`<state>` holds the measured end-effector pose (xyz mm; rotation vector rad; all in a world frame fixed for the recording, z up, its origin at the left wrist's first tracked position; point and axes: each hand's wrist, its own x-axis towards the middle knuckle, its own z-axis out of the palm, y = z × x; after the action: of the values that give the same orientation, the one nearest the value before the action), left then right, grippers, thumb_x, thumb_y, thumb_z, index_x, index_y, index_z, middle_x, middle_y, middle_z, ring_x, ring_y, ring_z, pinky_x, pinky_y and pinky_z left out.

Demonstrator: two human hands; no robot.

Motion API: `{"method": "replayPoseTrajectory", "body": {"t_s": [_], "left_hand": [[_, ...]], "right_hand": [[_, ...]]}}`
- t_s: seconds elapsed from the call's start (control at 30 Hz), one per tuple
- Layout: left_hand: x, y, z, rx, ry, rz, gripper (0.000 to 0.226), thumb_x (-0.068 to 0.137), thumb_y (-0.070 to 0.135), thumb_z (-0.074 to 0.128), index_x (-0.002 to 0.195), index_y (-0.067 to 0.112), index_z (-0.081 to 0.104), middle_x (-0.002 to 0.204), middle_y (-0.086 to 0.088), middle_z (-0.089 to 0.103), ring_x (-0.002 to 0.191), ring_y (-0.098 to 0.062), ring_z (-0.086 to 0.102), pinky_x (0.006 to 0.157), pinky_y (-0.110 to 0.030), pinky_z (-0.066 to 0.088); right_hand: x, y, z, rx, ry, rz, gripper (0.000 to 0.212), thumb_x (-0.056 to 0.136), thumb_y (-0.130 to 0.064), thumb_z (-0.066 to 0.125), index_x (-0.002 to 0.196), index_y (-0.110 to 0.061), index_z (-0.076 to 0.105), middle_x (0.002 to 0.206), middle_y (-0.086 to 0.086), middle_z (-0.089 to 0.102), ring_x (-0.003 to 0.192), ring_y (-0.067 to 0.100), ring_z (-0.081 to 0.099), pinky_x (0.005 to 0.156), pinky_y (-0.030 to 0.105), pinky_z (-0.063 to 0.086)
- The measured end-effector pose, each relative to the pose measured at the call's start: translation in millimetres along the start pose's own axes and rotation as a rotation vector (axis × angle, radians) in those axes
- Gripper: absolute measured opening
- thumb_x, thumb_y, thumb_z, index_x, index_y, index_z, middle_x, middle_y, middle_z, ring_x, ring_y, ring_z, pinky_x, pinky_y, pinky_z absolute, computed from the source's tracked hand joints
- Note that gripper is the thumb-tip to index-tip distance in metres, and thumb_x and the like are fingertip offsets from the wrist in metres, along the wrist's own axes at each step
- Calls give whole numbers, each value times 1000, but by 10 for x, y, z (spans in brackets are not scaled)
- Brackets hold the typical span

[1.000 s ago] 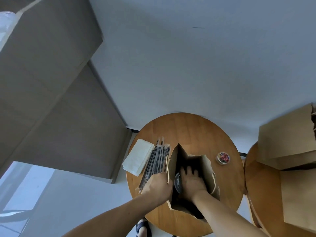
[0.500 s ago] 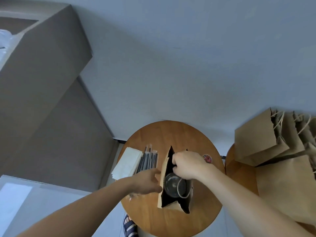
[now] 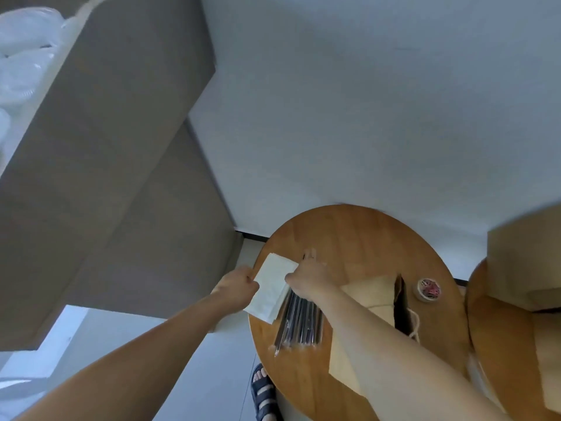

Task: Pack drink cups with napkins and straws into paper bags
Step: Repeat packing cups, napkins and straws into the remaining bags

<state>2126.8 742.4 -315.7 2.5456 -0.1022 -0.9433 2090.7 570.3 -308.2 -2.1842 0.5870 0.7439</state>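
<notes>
The napkins [image 3: 273,287], a thin white stack, lie at the left edge of the round table [image 3: 349,235], just beside the wrapped straws [image 3: 300,323]. The left hand [image 3: 239,287] pinches the stack's outer edge with curled fingers. The right hand [image 3: 309,275] lies over its inner edge; whether it grips anything cannot be told. The sheets look light, soft and apt to cling, so peeling one from a corner seems best. The bag [image 3: 367,291] stands near, to the right.
</notes>
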Motion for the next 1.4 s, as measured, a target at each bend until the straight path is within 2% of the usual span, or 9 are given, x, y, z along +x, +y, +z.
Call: {"method": "replayPoseTrajectory", "body": {"t_s": [0.1, 0.23, 0.37, 0.67, 1.03, 1.1, 1.17, 1.3, 1.4], "left_hand": [[257, -174, 46, 16, 1, -13, 29, 99, 25, 45, 124, 15, 56, 109, -1, 60, 87, -13, 53, 58, -17, 35], [515, -300, 160, -3, -59, -38, 23, 96, 22, 44, 113, 14, 56, 102, 0, 57, 84, -15, 52, 57, -20, 36], [675, -361, 284, -28, -77, -90, 14, 93, 19, 44, 107, 22, 49, 92, 3, 54, 73, -8, 49, 53, -21, 35], [770, -458, 369, -118, -70, -128, 29, 92, 18, 45, 119, 19, 56, 85, 8, 51, 70, -8, 48, 52, -20, 37], [701, -511, 368, -175, -53, -145, 34, 97, 22, 47, 130, 18, 52, 89, 10, 49, 70, -7, 47, 54, -18, 39], [694, -487, 354, -221, -28, -151, 39, 97, 24, 48, 136, 20, 48, 115, 3, 59, 85, -14, 53, 66, -24, 45], [686, -465, 349, -270, -10, -136, 46, 97, 29, 50, 142, 22, 43, 136, 1, 54, 100, -17, 49, 77, -28, 43], [652, -348, 348, -429, -46, -99, 39, 97, 37, 54, 131, 18, 51, 117, 2, 59, 96, -15, 52, 66, -20, 41], [616, -326, 372, -704, -187, -245, 40, 95, 41, 59, 124, 14, 58, 119, -8, 64, 106, -26, 61, 89, -37, 54]], "right_hand": [[249, 103, 354, 100, -13, 98, 20, 89, -14, 49, 99, -6, 64, 93, 10, 68, 79, 24, 64, 65, 31, 48], [521, 219, 647, 192, 48, 201, 10, 89, -14, 52, 82, -8, 58, 71, 5, 56, 58, 17, 52, 48, 25, 33], [730, 289, 871, 236, 49, 271, 13, 88, -17, 54, 79, -8, 54, 71, 7, 54, 58, 21, 50, 51, 27, 32], [915, 377, 1209, 188, 107, 368, 24, 87, -39, 60, 81, -16, 60, 72, -1, 65, 58, 15, 62, 46, 21, 42], [990, 387, 1310, 148, 185, 309, 20, 85, -26, 56, 70, -12, 60, 62, 1, 61, 51, 16, 57, 43, 20, 36], [941, 378, 1294, 263, 256, 218, 23, 82, -25, 58, 64, -11, 55, 60, 2, 60, 53, 18, 57, 47, 24, 41], [814, 342, 1285, 500, 321, 139, 25, 78, -17, 62, 60, -14, 46, 57, 0, 51, 56, 18, 51, 53, 28, 40], [487, 302, 1232, 923, 318, 9, 23, 68, -10, 63, 60, -13, 42, 61, 9, 44, 60, 20, 44, 57, 31, 38], [326, 408, 1175, 1089, 201, -71, 23, 66, -8, 59, 57, -18, 40, 57, 3, 40, 54, 15, 41, 51, 27, 34]]}}
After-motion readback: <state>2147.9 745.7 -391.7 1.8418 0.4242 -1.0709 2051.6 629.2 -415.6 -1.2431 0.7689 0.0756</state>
